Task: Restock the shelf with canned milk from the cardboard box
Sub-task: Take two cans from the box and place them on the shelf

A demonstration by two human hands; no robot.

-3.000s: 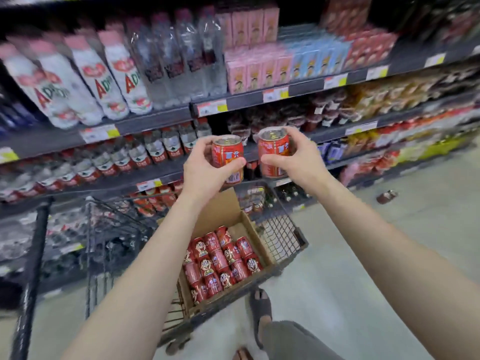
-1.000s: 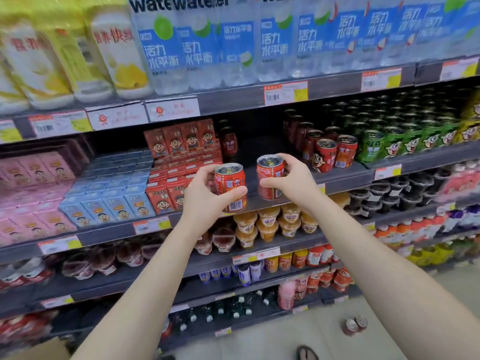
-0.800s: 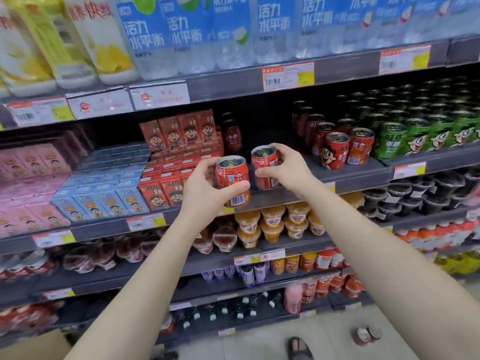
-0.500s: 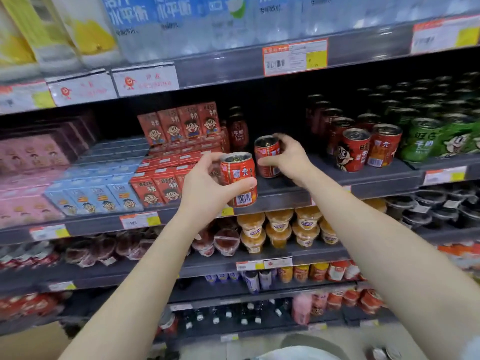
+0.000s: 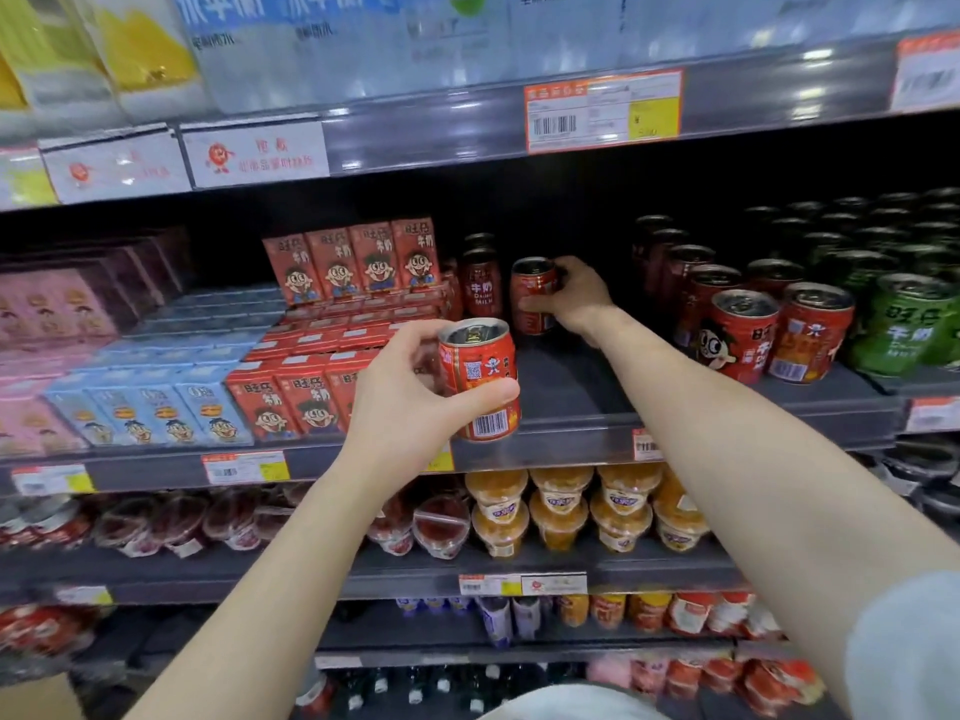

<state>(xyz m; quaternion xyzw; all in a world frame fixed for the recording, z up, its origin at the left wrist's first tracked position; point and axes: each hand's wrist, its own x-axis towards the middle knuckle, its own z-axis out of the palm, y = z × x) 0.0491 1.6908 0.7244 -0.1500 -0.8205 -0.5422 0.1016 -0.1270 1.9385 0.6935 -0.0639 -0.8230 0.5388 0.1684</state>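
My left hand [image 5: 402,402] grips a red milk can [image 5: 480,379] upright, just in front of the grey shelf [image 5: 571,397] edge. My right hand [image 5: 574,293] reaches deep into the shelf and holds a second red can [image 5: 530,296] upright near the back, beside two dark red cans [image 5: 480,280] standing there. Whether this can rests on the shelf board I cannot tell. A corner of the cardboard box [image 5: 36,696] shows at the bottom left.
Red milk cartons [image 5: 332,324] fill the shelf left of the gap. Rows of red cans [image 5: 748,324] and green cans [image 5: 904,319] stand to the right. The shelf above [image 5: 467,127] carries water bottles; cups of jelly [image 5: 561,506] sit on the shelf below.
My right hand has pushed its can further back into the shelf gap, next to the dark red cans. My left hand with its can has stayed near the shelf edge. The view moved closer.
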